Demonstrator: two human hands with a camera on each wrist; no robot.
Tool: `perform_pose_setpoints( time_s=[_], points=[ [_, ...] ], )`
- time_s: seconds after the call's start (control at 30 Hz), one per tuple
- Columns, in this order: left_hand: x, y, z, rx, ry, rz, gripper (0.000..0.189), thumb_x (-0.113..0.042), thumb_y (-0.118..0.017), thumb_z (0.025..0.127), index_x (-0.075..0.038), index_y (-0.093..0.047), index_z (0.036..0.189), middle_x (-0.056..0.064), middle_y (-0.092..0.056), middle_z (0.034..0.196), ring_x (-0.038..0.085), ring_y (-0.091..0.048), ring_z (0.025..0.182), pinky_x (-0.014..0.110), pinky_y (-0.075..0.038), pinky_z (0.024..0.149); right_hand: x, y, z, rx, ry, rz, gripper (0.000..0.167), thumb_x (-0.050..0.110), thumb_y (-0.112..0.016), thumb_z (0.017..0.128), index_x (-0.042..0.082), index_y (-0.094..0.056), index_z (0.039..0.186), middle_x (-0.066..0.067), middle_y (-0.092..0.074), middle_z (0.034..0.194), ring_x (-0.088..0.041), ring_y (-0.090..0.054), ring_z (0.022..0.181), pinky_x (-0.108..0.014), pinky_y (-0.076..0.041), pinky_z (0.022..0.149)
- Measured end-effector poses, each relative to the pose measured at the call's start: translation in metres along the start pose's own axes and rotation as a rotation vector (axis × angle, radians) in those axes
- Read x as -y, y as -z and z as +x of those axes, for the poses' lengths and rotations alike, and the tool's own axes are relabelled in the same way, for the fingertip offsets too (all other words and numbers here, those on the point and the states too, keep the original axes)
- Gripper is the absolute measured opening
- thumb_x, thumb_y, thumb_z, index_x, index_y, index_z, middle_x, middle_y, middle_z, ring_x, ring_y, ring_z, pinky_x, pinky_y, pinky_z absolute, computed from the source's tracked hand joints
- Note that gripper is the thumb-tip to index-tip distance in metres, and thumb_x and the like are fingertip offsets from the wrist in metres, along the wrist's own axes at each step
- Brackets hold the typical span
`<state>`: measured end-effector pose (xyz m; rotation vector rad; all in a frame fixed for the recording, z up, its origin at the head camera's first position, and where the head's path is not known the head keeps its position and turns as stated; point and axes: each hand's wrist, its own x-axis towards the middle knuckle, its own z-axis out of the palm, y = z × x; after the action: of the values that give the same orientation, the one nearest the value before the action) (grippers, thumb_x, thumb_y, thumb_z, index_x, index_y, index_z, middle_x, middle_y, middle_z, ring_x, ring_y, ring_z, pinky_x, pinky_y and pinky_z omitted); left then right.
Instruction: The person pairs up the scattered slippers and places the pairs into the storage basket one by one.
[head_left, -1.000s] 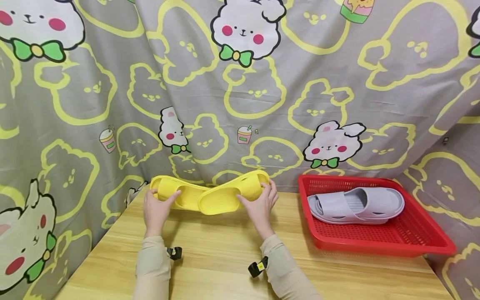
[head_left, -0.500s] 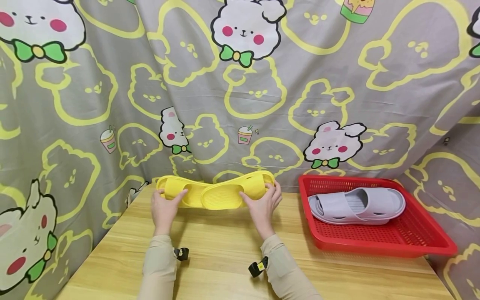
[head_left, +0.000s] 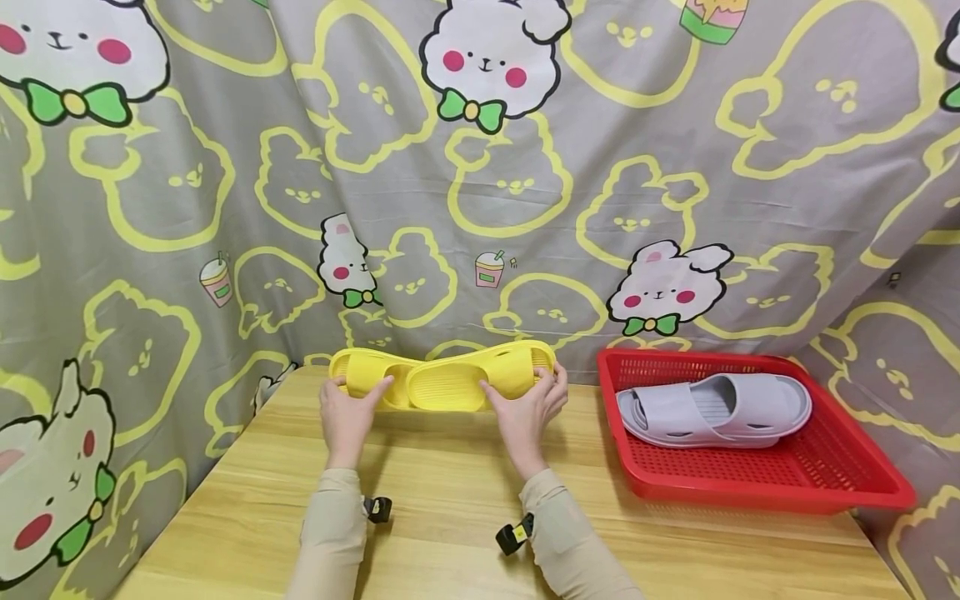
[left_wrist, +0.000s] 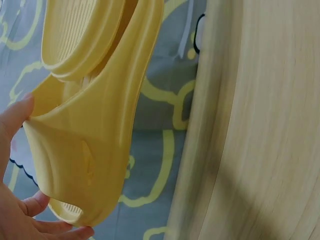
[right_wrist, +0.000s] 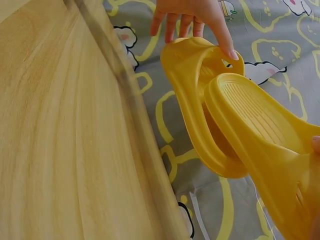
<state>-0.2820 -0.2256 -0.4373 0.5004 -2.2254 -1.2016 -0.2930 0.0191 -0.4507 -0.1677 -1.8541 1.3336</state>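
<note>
Two yellow slippers are held up near the table's far edge, toes pointing outward. My left hand (head_left: 349, 421) grips the left slipper (head_left: 367, 375) by its strap, thumb at the strap's inner edge and fingers around the toe. With my right hand (head_left: 523, 410) I hold the right slipper (head_left: 512, 372) the same way. The right slipper's heel lies over the left slipper's footbed, as the right wrist view shows with the heel (right_wrist: 250, 107) in front. In the left wrist view, the left slipper's strap (left_wrist: 75, 145) faces the camera, a finger near its open toe.
A red plastic basket (head_left: 757, 500) stands on the right of the wooden table (head_left: 442, 517). Inside it lie grey slippers (head_left: 675, 417), one nested over the other. A patterned grey curtain (head_left: 420, 192) hangs behind and at both sides.
My left hand has moved right with its slipper, so the two slippers overlap more. My right hand has shifted slightly right. The basket and grey slippers stay put.
</note>
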Motion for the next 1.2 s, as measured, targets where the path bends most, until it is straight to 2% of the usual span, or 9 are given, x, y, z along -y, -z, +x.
perform_pose_setpoints(
  time_s=[0.27, 0.7, 0.97, 1.07, 1.2],
  points=[
    [-0.003, -0.004, -0.003, -0.015, -0.001, -0.007, 0.094, -0.064, -0.08, 0.065, 0.002, -0.045, 0.123, 0.022, -0.048, 0.122, 0.04, -0.05, 0.112, 0.056, -0.044, 0.095, 0.003, 0.0, -0.005, -0.021, 0.028, 0.011, 0.084, 0.04, -0.095, 0.054, 0.004, -0.043, 0.11, -0.016, -0.025, 0.144, -0.035, -0.023, 0.131, -0.05, -0.02, 0.104],
    [-0.005, -0.013, -0.01, -0.024, -0.029, 0.007, 0.093, -0.063, -0.081, 0.064, 0.001, -0.045, 0.121, 0.021, -0.047, 0.126, 0.044, -0.048, 0.114, 0.058, -0.044, 0.092, 0.003, -0.003, -0.011, -0.047, 0.073, 0.009, 0.081, 0.035, -0.095, 0.054, 0.004, -0.043, 0.108, -0.019, -0.026, 0.144, -0.037, -0.024, 0.13, -0.051, -0.02, 0.1],
    [-0.003, -0.02, -0.012, -0.026, -0.051, 0.042, 0.094, -0.069, -0.077, 0.065, 0.0, -0.045, 0.121, 0.021, -0.046, 0.125, 0.043, -0.048, 0.111, 0.055, -0.043, 0.089, 0.002, -0.005, -0.013, -0.058, 0.098, -0.004, 0.08, 0.036, -0.094, 0.055, 0.005, -0.043, 0.108, -0.018, -0.026, 0.143, -0.036, -0.023, 0.132, -0.051, -0.02, 0.098],
    [-0.003, -0.021, -0.013, -0.036, -0.064, 0.041, 0.093, -0.068, -0.077, 0.066, 0.001, -0.044, 0.12, 0.021, -0.046, 0.123, 0.043, -0.048, 0.11, 0.055, -0.042, 0.09, 0.003, -0.005, -0.014, -0.051, 0.109, -0.002, 0.08, 0.036, -0.094, 0.055, 0.005, -0.043, 0.108, -0.019, -0.026, 0.143, -0.037, -0.024, 0.131, -0.051, -0.02, 0.098],
    [-0.003, -0.022, -0.013, -0.046, -0.067, 0.042, 0.092, -0.067, -0.077, 0.067, 0.001, -0.044, 0.119, 0.021, -0.046, 0.124, 0.044, -0.048, 0.111, 0.055, -0.042, 0.091, 0.004, -0.004, -0.016, 0.001, 0.102, -0.019, 0.081, 0.037, -0.094, 0.055, 0.005, -0.043, 0.108, -0.019, -0.025, 0.143, -0.036, -0.023, 0.132, -0.051, -0.02, 0.098]
  ],
)
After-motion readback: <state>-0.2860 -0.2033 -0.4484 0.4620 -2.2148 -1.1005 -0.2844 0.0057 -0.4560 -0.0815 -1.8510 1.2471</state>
